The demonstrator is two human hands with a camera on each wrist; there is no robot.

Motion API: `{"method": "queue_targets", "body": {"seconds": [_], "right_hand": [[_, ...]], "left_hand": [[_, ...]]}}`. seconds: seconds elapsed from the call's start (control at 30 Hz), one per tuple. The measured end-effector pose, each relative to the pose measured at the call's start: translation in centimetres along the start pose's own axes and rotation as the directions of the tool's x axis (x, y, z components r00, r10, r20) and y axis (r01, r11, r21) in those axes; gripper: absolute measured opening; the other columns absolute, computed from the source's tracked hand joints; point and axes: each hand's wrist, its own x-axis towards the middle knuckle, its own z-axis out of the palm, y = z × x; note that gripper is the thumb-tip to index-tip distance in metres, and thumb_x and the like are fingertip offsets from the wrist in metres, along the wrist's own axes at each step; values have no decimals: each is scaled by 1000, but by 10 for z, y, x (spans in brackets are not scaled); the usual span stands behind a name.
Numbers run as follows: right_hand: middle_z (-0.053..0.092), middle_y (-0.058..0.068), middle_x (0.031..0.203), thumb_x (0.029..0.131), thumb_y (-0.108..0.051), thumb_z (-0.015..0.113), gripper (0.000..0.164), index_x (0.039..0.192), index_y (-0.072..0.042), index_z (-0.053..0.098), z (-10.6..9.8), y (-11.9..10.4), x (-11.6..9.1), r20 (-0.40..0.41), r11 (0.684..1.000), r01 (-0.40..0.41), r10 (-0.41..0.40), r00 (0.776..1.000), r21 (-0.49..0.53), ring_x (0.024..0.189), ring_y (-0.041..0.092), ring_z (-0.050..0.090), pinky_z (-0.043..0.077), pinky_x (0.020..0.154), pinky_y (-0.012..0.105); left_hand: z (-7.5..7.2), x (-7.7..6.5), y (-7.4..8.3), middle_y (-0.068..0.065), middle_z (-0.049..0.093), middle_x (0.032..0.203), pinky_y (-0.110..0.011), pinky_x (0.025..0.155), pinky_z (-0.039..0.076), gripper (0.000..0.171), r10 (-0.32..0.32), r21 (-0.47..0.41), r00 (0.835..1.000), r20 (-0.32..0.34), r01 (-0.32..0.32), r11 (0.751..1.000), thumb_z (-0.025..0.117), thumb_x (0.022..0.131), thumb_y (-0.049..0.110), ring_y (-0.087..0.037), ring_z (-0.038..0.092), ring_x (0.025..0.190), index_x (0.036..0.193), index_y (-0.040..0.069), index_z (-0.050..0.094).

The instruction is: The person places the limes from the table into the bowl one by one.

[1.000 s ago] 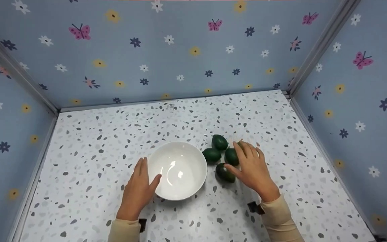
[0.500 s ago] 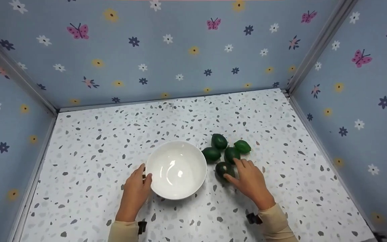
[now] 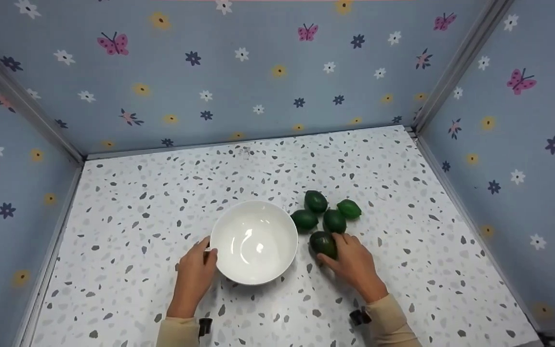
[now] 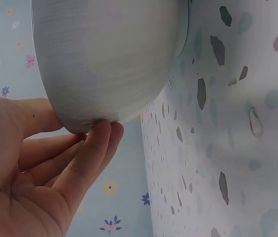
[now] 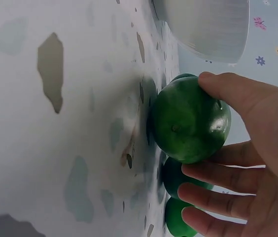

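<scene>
A white bowl [image 3: 254,243] stands on the speckled table. My left hand [image 3: 194,277] pinches its left rim, the thumb over the edge and the fingers against the outer wall, which the left wrist view shows close up. To the bowl's right, my right hand [image 3: 354,264] grips a dark green lime [image 3: 323,245] between thumb and fingers. In the right wrist view this glossy lime [image 5: 191,121] is close to the tabletop; whether it touches cannot be told. Several other green limes [image 3: 334,221] lie close together just beyond it, the smaller, brighter lime [image 3: 349,209] at the far right.
The white table [image 3: 128,217] has grey speckles. Blue panels [image 3: 239,77] with flowers and butterflies rise behind it and along both sides. Dark small devices [image 3: 205,326] are strapped at both wrists.
My right hand has come down and toward me from above the farther limes and now grips the nearest one. My left hand has moved from over the bowl's edge to pinch its rim.
</scene>
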Motion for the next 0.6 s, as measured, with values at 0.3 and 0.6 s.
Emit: {"method": "queue_targets", "body": {"seconds": [0.3, 0.6], "right_hand": [[63, 19, 116, 86, -45, 78, 65, 131, -1, 59, -1, 1, -2, 12, 999, -15, 15, 1000, 37, 103, 34, 62, 52, 85, 50], [62, 19, 116, 87, -45, 77, 67, 131, 1, 59, -8, -1, -1, -16, 999, 10, -9, 1000, 44, 102, 33, 62, 52, 84, 48]], "left_hand": [[1, 0, 0, -20, 65, 124, -46, 83, 55, 40, -5, -25, 1000, 11, 5, 1000, 60, 100, 11, -29, 68, 100, 138, -3, 57], [0, -1, -1, -20, 65, 124, -46, 85, 54, 41, -15, -11, 1000, 16, 16, 1000, 60, 101, 11, -31, 67, 104, 139, -3, 56]]}}
